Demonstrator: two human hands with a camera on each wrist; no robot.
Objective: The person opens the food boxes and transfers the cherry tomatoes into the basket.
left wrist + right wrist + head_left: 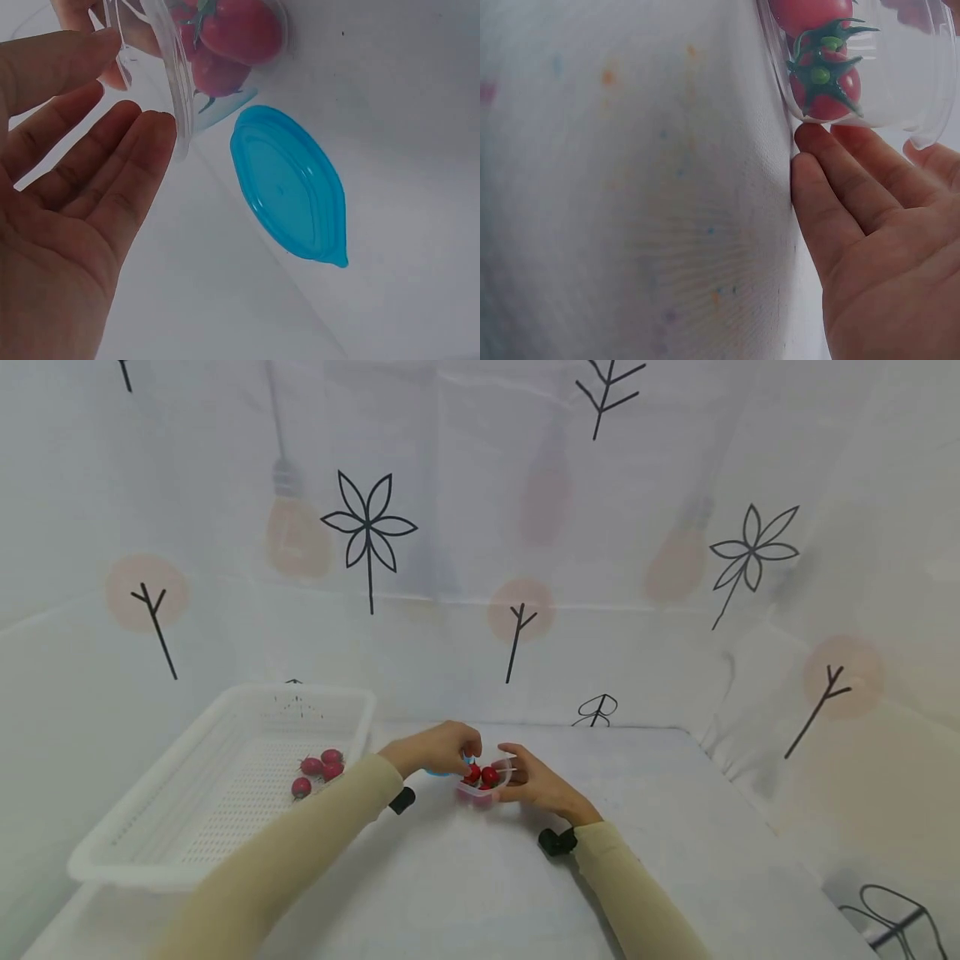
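2 beige sleeves (300, 843) lead to fingers (855, 180) flanking a clear container (900, 82).

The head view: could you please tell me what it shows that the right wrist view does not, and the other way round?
Only the head view shows the white basket with red pieces in it, the mostly hidden blue lid, and the patterned backdrop.

Only the right wrist view shows the coloured specks on the pale surface.

Both show the clear container, the red tomatoes inside it, and the right hand.
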